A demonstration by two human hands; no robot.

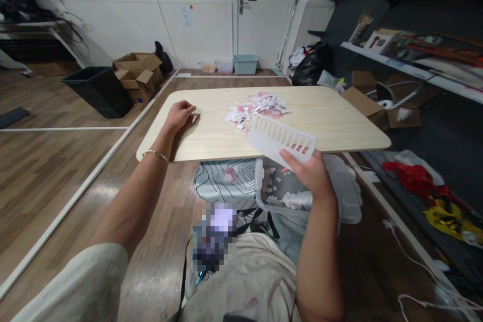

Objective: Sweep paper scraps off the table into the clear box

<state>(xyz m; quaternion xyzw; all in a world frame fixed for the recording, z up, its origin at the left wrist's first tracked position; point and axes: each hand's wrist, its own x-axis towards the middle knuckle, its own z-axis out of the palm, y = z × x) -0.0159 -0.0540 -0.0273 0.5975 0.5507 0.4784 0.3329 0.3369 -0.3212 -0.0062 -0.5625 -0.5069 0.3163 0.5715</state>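
My right hand (307, 173) grips a white slotted plastic plate (267, 143) by its near right end. The plate is tilted over the table's front edge, with a row of long openings along its upper side. Just beyond it, a loose heap of white and pink paper scraps (264, 104) lies on the pale wooden table (332, 118). At the table's left, my left hand (180, 114) has its fingers curled together, apart from the heap; anything in them is hidden. Below the plate stands a clear plastic bin (271, 205) with white scraps inside, partly covered by my right forearm.
A patterned cloth surface (211, 183) with a few scraps is under the table's front edge. A pixelated phone-like object (215, 236) is near my lap. Shelves (415, 70) line the right; a black trash bin (100, 93) and cardboard boxes (138, 78) stand at left.
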